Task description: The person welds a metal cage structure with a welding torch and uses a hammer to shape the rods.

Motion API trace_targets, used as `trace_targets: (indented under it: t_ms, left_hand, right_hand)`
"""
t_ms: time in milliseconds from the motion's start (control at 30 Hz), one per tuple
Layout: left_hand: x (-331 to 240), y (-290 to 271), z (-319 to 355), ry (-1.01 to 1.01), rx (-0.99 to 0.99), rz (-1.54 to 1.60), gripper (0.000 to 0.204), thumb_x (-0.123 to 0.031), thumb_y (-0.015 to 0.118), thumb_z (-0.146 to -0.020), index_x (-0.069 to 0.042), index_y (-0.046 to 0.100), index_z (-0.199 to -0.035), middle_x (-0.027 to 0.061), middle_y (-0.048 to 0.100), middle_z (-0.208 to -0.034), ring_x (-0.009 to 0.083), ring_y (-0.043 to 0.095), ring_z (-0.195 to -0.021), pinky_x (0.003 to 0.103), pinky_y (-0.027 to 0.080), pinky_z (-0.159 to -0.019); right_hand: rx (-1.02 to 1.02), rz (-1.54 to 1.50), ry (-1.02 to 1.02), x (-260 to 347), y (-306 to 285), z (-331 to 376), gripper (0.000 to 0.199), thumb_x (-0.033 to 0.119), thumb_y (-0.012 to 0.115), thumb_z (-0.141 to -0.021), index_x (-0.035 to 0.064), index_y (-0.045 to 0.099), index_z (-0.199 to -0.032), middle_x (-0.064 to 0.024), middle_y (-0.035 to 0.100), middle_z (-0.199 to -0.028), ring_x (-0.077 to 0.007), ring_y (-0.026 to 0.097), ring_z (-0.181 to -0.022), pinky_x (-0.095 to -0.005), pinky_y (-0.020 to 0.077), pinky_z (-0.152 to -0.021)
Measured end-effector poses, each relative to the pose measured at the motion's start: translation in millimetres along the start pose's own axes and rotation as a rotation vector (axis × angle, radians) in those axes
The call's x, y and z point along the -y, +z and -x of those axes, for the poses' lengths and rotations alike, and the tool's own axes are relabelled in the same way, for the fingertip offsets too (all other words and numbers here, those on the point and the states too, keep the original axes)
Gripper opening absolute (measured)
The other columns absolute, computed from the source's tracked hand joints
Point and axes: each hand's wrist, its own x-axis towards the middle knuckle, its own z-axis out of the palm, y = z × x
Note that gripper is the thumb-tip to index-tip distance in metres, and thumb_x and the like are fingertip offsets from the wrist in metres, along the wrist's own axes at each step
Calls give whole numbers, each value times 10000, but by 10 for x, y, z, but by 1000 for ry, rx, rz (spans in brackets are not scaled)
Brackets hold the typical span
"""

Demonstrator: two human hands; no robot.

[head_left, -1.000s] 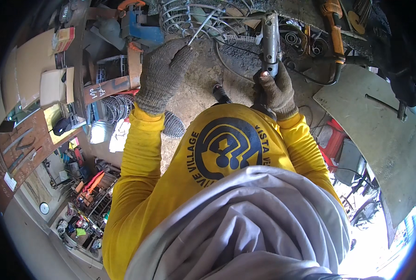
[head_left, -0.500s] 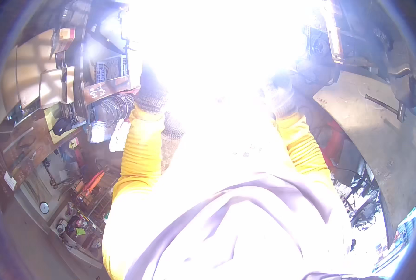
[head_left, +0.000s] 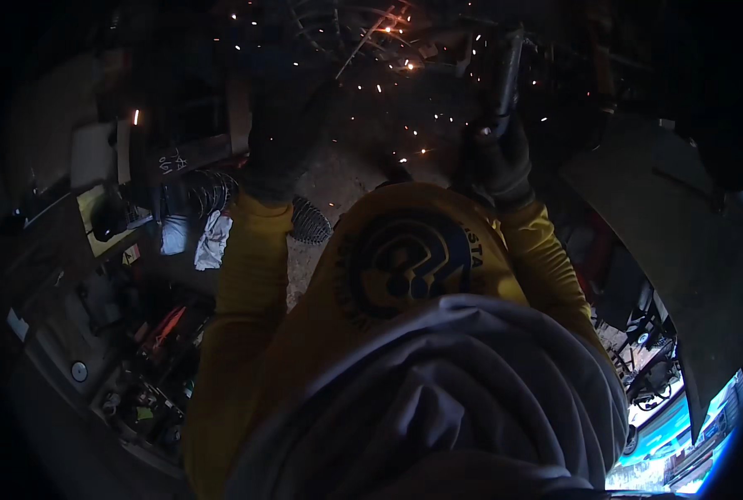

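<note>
The picture is very dark, with little orange sparks point(head_left: 405, 62) flying near the top middle of the frame. The right hand point(head_left: 501, 162), in a thick glove, is wrapped tight around the handle of a welding torch point(head_left: 506, 79) that points up toward the sparks, at the upper right of the middle. The left hand point(head_left: 284, 137), gloved too, is up at the upper left of the middle, close to a thin metal rod point(head_left: 363, 37) that slants across a wire frame point(head_left: 338, 21) at the top; it is too dark to tell if that hand is open or gripping something. The wire frame is where the work is, at the very top of the frame, just above the sparks. The yellow sleeves point(head_left: 246, 275) reach up from the bottom. A coiled hose point(head_left: 209, 192) and a white rag point(head_left: 213, 242) lie at the left. To do this well, I think the torch should stay steady on one spot, the rod should be kept from sliding, and the hands should stay out of the sparks.
</note>
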Motion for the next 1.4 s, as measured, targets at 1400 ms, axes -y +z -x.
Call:
trace_targets:
  t_ms: [1400]
  left_hand:
    - [115, 241, 190, -99, -42, 83, 287, -157, 693, -945, -26, 671, -1199, 148, 696, -1124, 246, 691, -1027, 361, 551, -862]
  right_hand:
    - [56, 867, -419, -299, -284, 43, 323, 208, 599, -1026, 2, 536, -1266, -22, 627, -909, -85, 582, -759, -284, 502, -635]
